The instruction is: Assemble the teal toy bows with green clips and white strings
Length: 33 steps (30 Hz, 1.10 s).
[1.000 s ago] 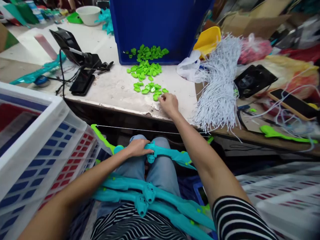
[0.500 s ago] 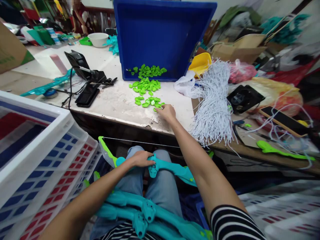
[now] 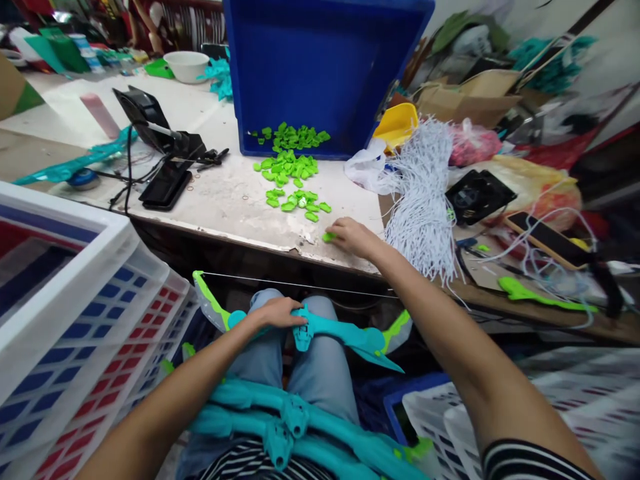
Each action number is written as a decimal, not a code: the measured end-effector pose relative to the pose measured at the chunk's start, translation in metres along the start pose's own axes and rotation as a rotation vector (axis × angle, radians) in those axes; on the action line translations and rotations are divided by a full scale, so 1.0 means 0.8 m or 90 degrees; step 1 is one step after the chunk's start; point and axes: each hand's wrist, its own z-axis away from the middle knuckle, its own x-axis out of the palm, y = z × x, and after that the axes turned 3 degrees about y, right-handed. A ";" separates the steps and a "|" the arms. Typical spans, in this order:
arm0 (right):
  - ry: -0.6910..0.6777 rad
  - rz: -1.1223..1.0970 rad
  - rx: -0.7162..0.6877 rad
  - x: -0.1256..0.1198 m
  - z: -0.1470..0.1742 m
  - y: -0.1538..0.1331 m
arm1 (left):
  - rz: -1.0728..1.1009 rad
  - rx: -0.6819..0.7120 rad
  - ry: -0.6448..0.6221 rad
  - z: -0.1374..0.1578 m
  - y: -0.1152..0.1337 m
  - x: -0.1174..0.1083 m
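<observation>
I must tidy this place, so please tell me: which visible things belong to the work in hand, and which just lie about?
Likely work things: turquoise bow under left hand; green piece at right hand; loose green pieces; possibly white strings.

Seemingly lying about: orange-edged phone; white bowl; pink cylinder.

The table [image 3: 225, 217], chipped at its front edge, bears green plastic pieces [image 3: 286, 167], a blue bin [image 3: 325, 80], white cords [image 3: 420, 220] and a white bowl [image 3: 187, 69].

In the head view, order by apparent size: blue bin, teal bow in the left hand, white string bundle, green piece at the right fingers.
1. Blue bin
2. Teal bow and white string bundle, unranked: the bow spans wider but sits nearer the camera.
3. Green piece
</observation>
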 end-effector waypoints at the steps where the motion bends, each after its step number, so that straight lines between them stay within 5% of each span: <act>1: 0.009 -0.009 0.012 0.002 0.009 -0.001 | 0.014 0.007 -0.008 -0.002 -0.001 0.000; 5: 0.128 -0.024 0.206 0.015 0.020 -0.023 | 0.075 0.053 -0.019 -0.010 -0.005 0.001; 8: 0.121 -0.021 0.267 0.021 0.015 -0.047 | 0.105 0.064 -0.039 -0.014 -0.006 0.000; 13: 0.198 -0.131 0.142 0.028 0.071 -0.094 | 0.133 0.038 -0.068 -0.018 -0.009 -0.006; 17: 0.119 -0.176 -0.023 0.060 0.164 -0.148 | 0.174 0.043 -0.070 -0.020 -0.014 -0.005; 20: 0.101 -0.164 -0.058 0.097 0.208 -0.177 | 0.215 0.069 -0.067 -0.021 -0.016 0.000; 27: 0.161 -0.227 0.052 0.132 0.216 -0.188 | 0.213 0.072 -0.061 -0.014 -0.015 0.002; 33: 0.129 -0.303 0.244 0.146 0.212 -0.189 | 0.142 0.108 -0.066 -0.013 -0.018 0.001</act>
